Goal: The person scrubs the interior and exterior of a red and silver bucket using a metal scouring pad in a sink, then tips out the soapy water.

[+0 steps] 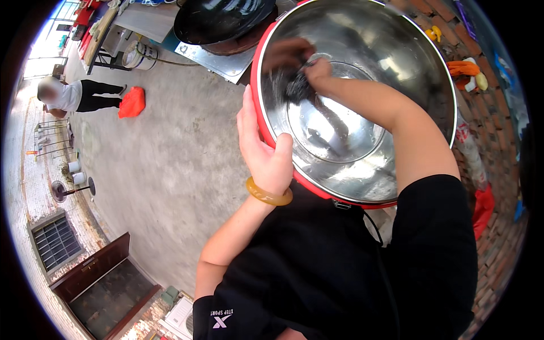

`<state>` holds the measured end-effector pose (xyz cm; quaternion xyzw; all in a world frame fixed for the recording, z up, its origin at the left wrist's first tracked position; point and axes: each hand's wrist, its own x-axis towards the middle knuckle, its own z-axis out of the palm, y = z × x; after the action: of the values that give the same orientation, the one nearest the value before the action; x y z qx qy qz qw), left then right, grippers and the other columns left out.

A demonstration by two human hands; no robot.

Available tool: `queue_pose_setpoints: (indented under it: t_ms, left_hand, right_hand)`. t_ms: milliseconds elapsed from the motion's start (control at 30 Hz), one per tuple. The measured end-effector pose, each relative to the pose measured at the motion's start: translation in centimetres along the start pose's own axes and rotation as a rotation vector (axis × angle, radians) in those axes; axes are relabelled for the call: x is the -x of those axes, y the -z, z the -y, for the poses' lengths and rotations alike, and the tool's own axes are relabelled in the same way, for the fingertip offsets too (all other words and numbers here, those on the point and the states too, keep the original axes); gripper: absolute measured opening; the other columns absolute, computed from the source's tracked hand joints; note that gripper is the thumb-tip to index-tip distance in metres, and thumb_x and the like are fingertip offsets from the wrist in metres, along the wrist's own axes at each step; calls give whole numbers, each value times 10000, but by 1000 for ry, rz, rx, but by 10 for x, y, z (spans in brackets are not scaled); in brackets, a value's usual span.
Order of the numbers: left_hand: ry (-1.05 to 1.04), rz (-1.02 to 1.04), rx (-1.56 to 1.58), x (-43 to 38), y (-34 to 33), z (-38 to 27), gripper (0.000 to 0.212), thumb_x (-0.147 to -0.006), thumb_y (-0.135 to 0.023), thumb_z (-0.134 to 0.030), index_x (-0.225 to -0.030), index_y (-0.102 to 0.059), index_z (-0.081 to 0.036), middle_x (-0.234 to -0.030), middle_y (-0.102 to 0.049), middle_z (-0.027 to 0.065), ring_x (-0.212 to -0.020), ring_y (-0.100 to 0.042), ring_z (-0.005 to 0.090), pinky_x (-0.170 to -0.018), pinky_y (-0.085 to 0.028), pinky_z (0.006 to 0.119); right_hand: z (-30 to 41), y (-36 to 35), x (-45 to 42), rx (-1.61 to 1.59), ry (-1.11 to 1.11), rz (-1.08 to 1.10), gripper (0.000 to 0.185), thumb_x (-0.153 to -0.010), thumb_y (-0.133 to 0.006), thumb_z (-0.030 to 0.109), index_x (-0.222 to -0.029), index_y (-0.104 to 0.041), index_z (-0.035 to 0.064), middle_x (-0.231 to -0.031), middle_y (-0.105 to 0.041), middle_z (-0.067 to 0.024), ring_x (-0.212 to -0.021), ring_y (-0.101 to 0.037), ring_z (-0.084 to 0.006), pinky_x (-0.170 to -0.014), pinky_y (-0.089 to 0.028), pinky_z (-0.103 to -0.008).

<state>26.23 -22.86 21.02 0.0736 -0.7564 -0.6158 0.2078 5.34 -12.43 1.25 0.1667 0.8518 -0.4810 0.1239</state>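
Note:
A large round metal container (365, 170) with a mirror-like steel inside and a red outer wall stands tilted before me. My left hand (265, 155), with an amber-coloured bangle (269, 195) at the wrist, holds its left side, fingers along the red wall and thumb by the rim. Inside, my right hand (318, 73) is closed on a dark, blurred scrubber (299, 85), possibly of wire, against the upper left of the inner wall. The steel mirrors the hand. Wet-looking streaks and drops show on the bottom. A metal latch (341, 204) sits on the near outer side.
A black wok (223, 21) rests on a steel-topped stove (216, 63) beyond the container. Orange gloves (462, 68) lie on brick paving at right. A person (68, 94) stands far left near a red bag (132, 102). Behind are a white bucket (144, 56) and a fan (59, 191).

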Motion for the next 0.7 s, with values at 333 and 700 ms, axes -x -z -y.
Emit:
queue_pose_setpoints:
  t_ms: [333,700]
  left_hand:
    - [-26,18,-14,-4,0,-3,795,-665,-479,37,-1450,-353,30,-1254,-502,176,-1189,-481,289,-1053,-351,370]
    - [-11,51,101,-1,-1,5,792,-668,-488,33,-1448,-351,40,-1276,-506,176,-1181,-482,294,-1055,-350,374]
  right_hand:
    - [-14,-11,20,78,341,43,247,-723,-785,155,-873,-673,-7,-825,-676,-214,-783,-672,-355,-723,-516,-408]
    - [-21,-12,66,79,473,202,252,-738,-788,153,-894,-688,-19,-777,-666,-213,-745,-674,-299,-723,-509,-389]
